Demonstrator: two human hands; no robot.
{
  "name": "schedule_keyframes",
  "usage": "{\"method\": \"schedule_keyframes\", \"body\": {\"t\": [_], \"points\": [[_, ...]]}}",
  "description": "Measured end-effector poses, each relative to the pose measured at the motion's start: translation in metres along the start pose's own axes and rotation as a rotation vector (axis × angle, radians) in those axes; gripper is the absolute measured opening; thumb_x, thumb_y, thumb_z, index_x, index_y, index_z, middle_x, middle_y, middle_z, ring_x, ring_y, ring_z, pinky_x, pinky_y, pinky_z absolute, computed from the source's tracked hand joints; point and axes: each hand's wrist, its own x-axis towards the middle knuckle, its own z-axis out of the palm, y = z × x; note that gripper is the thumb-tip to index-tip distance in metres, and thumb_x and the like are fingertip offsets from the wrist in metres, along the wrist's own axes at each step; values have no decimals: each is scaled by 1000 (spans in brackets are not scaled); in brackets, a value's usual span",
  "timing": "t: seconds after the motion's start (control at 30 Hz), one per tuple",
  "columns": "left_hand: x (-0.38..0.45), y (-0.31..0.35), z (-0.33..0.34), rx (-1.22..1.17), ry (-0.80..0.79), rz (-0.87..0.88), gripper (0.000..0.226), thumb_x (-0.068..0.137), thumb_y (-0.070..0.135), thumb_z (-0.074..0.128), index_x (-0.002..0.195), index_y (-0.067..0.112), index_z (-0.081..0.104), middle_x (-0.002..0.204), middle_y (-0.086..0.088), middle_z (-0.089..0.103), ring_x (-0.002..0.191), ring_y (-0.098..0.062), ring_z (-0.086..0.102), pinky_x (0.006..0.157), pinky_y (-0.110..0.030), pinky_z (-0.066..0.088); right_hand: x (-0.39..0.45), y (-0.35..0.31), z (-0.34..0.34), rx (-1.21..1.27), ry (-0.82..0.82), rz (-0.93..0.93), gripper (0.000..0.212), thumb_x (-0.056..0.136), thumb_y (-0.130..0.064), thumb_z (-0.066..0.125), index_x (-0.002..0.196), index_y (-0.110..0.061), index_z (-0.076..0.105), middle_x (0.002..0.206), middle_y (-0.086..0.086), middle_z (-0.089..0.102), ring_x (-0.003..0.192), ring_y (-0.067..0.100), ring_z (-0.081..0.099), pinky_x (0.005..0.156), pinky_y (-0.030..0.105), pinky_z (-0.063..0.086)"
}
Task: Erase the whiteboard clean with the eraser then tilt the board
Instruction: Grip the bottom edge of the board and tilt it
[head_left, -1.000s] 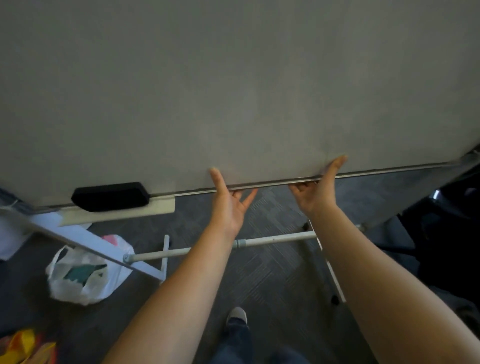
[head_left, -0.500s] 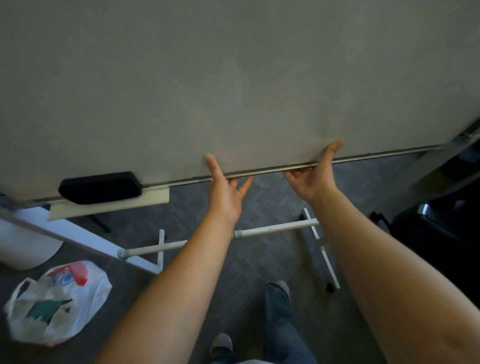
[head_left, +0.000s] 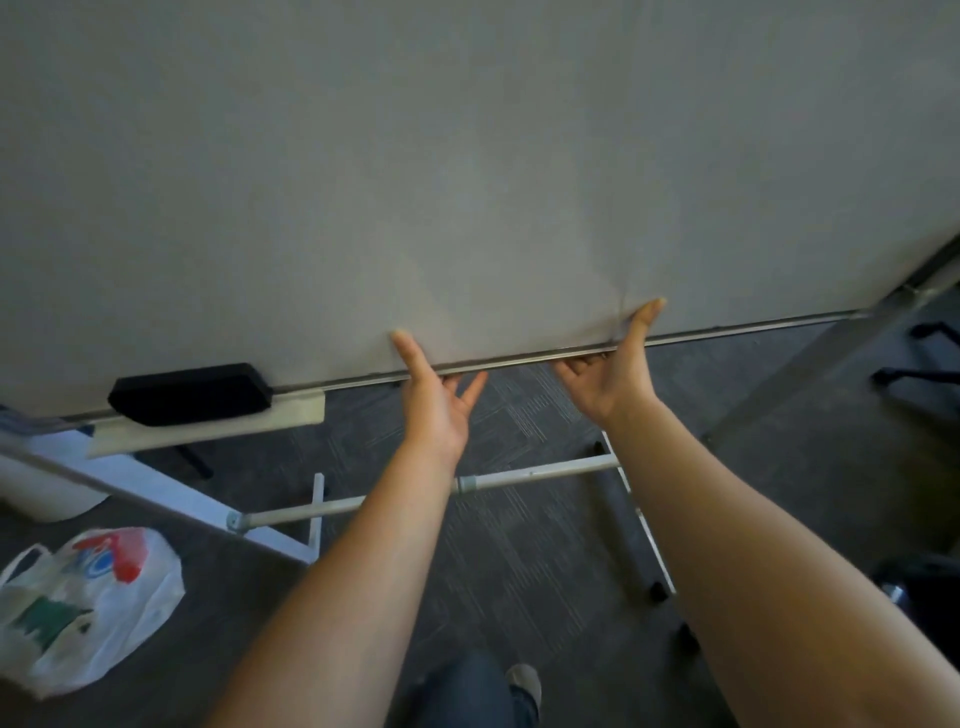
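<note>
Nearest, a foot in a grey shoe (head_left: 523, 685) stands on the dark patterned carpet (head_left: 519, 545); half a second ago the shoes sat farther left in view. At the lower left a white plastic bag (head_left: 85, 605) lies on the floor — what it holds cannot be told. Both bare arms reach forward. The left hand (head_left: 435, 400) and right hand (head_left: 609, 373) grip the large white whiteboard (head_left: 467, 182) by its metal bottom edge, thumbs on the face and fingers curled beneath. That edge, the board's long axis, runs left to right, rising rightward. The black rectangular eraser (head_left: 189, 395) lies lengthwise on the pale tray (head_left: 291, 418) at the board's lower left — as before. The white tubular stand (head_left: 540, 475) shows beneath.
</note>
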Motion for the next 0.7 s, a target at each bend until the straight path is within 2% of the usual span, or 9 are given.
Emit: {"method": "schedule_keyframes", "body": {"t": [0.17,0.33,0.47,0.57,0.7], "points": [[35,-8,38,-43,71,33,68,92,65,34,147,25,33,154,-8,36,142,-32,34,85,-42,53,46,-30,7,-32,-16,28,94,78,-80,38,147,-17,31,144,14,44,131,33,43,110,49,35],[73,-19,81,-60,109,54,70,93,65,35,149,23,32,157,-6,32,144,-33,29,83,-40,52,98,-64,11,-62,-34,24,94,78,-80,38,147,-17,32,141,14,47,129,33,46,109,49,37],[105,-31,119,-84,101,60,54,93,62,37,133,26,42,151,-7,40,141,-32,35,83,-40,53,142,-94,14,-77,-2,18,97,76,-82,39,146,-16,33,141,14,48,130,32,45,111,49,35],[137,-36,155,-85,86,36,56,94,61,36,138,27,39,151,-6,41,141,-31,36,88,-42,51,179,-122,20,-89,29,12,99,74,-83,38,147,-16,32,143,14,46,131,32,43,111,47,35],[173,-44,196,-67,40,13,58,92,62,37,140,29,38,155,-6,36,142,-32,34,87,-40,52,226,-158,22,-102,37,-14,99,74,-84,36,147,-18,30,144,12,44,132,32,42,106,46,37]]}}
